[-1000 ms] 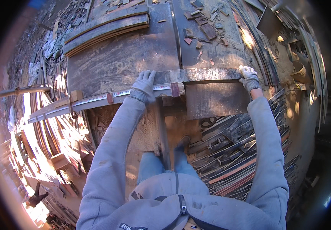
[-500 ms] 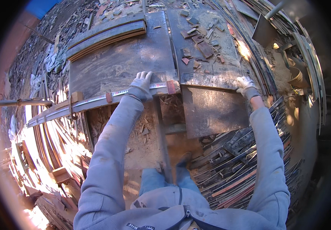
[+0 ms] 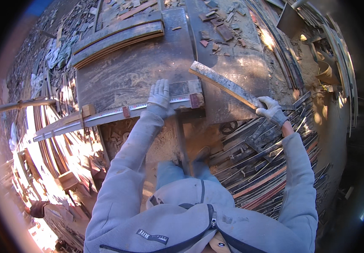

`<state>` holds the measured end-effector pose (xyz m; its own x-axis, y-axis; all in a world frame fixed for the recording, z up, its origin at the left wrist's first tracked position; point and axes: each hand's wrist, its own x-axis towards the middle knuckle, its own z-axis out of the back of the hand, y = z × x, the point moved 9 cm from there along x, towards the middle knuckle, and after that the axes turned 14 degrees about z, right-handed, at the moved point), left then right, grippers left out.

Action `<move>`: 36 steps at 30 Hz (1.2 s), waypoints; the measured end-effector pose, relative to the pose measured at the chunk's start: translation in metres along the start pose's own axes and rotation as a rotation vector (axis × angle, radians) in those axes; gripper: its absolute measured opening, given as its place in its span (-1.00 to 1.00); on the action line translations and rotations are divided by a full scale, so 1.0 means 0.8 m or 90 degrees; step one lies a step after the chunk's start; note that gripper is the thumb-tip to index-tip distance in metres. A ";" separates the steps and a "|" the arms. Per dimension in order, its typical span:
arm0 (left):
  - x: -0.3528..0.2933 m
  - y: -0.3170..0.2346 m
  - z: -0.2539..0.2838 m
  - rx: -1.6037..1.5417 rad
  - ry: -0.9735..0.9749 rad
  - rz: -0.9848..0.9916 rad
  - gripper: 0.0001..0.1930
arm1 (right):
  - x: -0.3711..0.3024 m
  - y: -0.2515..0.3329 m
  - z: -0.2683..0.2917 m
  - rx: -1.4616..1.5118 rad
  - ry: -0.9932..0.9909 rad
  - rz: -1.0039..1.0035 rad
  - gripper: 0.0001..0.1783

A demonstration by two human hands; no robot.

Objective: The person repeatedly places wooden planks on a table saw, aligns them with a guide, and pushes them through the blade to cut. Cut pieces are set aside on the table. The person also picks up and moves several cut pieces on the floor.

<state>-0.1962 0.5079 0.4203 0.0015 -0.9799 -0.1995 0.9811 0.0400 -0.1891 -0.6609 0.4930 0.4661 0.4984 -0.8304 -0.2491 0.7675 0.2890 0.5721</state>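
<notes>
My right hand (image 3: 271, 110), in a pale work glove, is closed around the near right end of a weathered wooden plank (image 3: 226, 86). The plank slants up and left across the dark worktable panel, its far end near the gap between two panels. My left hand (image 3: 160, 98), also gloved, lies flat with fingers stretched forward on a short board piece (image 3: 184, 88). That piece rests against a long wooden rail with a measuring tape (image 3: 139, 106) along it. A reddish block (image 3: 196, 100) sits at the rail's right end, and another (image 3: 126, 111) is fixed further left.
Stacked planks (image 3: 118, 42) lie on the far left of the dark tabletop (image 3: 131, 71). Wood offcuts (image 3: 222, 31) and sawdust are scattered on the far right panel. Long strips (image 3: 262, 181) are piled below at right. A metal pipe (image 3: 25, 104) juts in from the left.
My right hand has pulled the plank away from the rail's end and swung it to a slant, moving nearer to me. My left hand stays on the board by the rail.
</notes>
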 end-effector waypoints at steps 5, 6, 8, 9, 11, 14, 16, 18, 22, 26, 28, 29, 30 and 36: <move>-0.118 0.054 -0.009 -0.210 0.050 0.103 0.58 | 0.049 0.024 -0.038 -0.149 0.021 0.107 -0.26; -0.141 0.046 0.001 -0.125 -0.041 0.058 0.60 | 0.056 0.039 -0.046 -0.149 0.004 0.176 -0.26; -0.177 0.038 0.004 -0.037 -0.105 0.042 0.62 | 0.066 0.054 -0.065 -0.166 0.000 0.222 -0.25; -0.187 0.036 -0.002 -0.042 -0.075 0.055 0.62 | 0.070 0.059 -0.077 -0.143 0.020 0.235 -0.25; -0.198 0.013 -0.003 -0.053 -0.067 0.020 0.63 | 0.075 0.068 -0.098 -0.177 0.056 0.264 -0.23; -0.183 -0.030 -0.002 -0.043 -0.026 -0.022 0.61 | 0.080 0.070 -0.119 -0.210 0.083 0.272 -0.21; -0.160 -0.050 -0.023 0.100 0.118 -0.011 0.58 | 0.079 0.067 -0.129 -0.222 0.102 0.261 -0.20; -0.147 -0.060 -0.044 0.263 0.263 -0.004 0.58 | 0.073 0.074 -0.137 -0.235 0.101 0.306 -0.19; -0.134 -0.062 -0.045 0.231 0.341 0.045 0.49 | 0.057 0.080 -0.149 -0.208 0.099 0.318 -0.22; -0.127 -0.060 -0.037 0.116 0.266 0.032 0.39 | 0.049 0.085 -0.146 -0.221 0.073 0.328 -0.21; -0.124 -0.059 -0.036 0.106 0.236 0.022 0.36 | 0.049 0.083 -0.143 -0.236 0.076 0.330 -0.19; -0.122 -0.059 -0.034 0.098 0.220 0.016 0.34 | 0.049 0.080 -0.143 -0.246 0.088 0.319 -0.19; -0.120 -0.059 -0.035 0.100 0.216 0.017 0.33 | 0.052 0.072 -0.143 -0.265 0.100 0.289 -0.18; -0.113 -0.058 -0.039 0.126 0.219 0.031 0.31 | 0.055 0.050 -0.147 -0.315 0.091 0.235 -0.18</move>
<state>-0.2478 0.6010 0.4171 0.0166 -0.8540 -0.5201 0.9999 0.0130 0.0106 -0.5610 0.5241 0.3864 0.7883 -0.5721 -0.2265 0.6135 0.7586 0.2192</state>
